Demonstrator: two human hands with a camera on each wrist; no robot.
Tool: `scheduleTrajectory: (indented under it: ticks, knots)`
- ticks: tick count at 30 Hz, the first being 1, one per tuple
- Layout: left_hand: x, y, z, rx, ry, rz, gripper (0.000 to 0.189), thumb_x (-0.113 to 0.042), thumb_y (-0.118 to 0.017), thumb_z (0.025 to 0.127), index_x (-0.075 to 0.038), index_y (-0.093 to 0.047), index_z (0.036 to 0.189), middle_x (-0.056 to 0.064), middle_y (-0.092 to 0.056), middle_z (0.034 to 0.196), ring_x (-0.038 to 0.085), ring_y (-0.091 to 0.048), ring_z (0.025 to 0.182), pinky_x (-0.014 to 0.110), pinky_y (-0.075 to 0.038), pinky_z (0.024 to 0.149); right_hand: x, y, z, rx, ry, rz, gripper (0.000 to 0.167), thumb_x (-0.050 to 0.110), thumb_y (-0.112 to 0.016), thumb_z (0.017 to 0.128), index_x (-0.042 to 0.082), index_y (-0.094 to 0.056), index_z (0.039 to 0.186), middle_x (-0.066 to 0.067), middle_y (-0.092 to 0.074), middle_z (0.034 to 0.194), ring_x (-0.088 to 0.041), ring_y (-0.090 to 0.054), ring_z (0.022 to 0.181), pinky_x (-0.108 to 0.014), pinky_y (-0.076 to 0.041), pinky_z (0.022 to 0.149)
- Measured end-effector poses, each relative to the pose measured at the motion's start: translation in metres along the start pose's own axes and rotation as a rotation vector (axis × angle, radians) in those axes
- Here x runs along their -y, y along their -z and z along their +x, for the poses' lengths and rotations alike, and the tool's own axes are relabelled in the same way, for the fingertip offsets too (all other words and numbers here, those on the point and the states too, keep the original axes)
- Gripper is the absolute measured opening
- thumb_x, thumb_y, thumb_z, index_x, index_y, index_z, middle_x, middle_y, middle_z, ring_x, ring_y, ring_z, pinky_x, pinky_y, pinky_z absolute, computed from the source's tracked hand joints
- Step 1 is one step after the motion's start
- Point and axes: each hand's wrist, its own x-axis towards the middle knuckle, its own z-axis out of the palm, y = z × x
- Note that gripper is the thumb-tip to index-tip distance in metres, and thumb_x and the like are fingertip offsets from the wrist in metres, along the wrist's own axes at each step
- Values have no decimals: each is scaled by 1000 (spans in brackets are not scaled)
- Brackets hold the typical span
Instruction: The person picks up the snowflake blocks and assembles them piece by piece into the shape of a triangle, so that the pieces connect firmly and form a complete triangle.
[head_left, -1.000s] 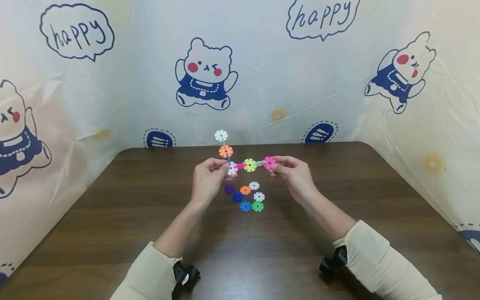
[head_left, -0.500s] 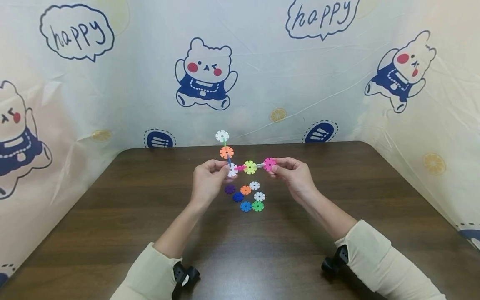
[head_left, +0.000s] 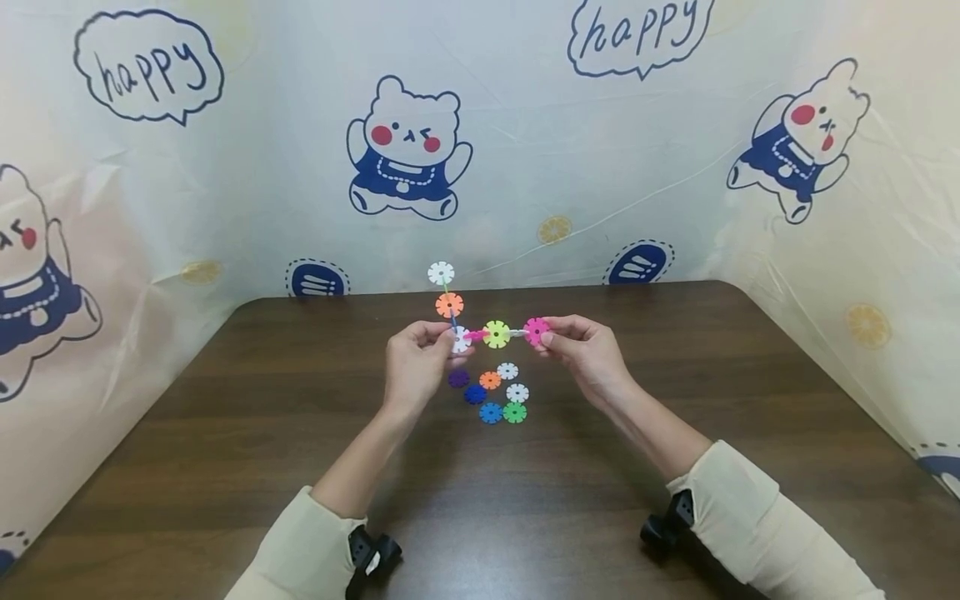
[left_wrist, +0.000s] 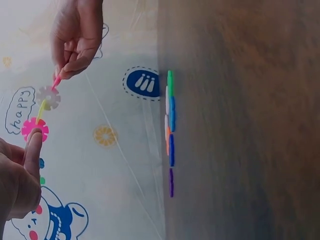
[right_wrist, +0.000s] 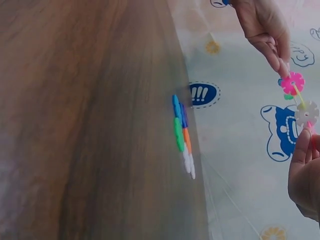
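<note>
In the head view both hands hold up an L-shaped chain of notched plastic discs above the table. My left hand (head_left: 416,362) pinches the white corner disc (head_left: 461,340) between thumb and fingers. From that corner a blue edge-on disc, an orange disc (head_left: 449,305), a green edge-on disc and a white disc (head_left: 441,272) rise. Towards the right run a pink edge-on disc (head_left: 474,336), a yellow disc (head_left: 496,334) and a clear edge-on disc (head_left: 517,333). At that end my right hand (head_left: 592,354) pinches a pink disc (head_left: 536,332).
Several loose discs lie flat on the brown table (head_left: 480,500) below the chain, among them a purple disc (head_left: 458,378), an orange disc (head_left: 490,380) and a green disc (head_left: 514,412). A printed curtain (head_left: 525,150) stands behind the table.
The yellow and pink discs at the right have sunk slightly, levelling that row. Both hands keep the same pinch on the chain.
</note>
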Motion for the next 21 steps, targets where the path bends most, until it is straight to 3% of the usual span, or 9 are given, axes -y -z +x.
scheduleTrajectory:
  ticks: [8,15,21]
  knots:
    - [2,0,-2,-34,16,-3,13,0,-58,89,7,-60,99,20,-62,91,23,-68,76,26,-53,65,0,-2,1,0,-22,-30,21,-12,-60,83,5,-71,89,-9,-67,86,-15,-65,67,-26,-54,69]
    - [5,-3,-3,-99,-11,12,13,0,-56,90,8,-60,99,21,-63,91,23,-68,74,25,-54,65,0,-4,1,0,-44,-85,18,-11,-63,81,0,-70,94,-9,-66,87,-15,-65,67,-27,-54,70]
    - [7,-2,-4,-111,16,14,12,0,-56,90,8,-60,98,20,-63,91,22,-68,74,25,-54,65,6,-8,3,11,-55,-83,19,-13,-61,81,1,-70,91,-11,-65,88,-16,-65,68,-28,-54,69]
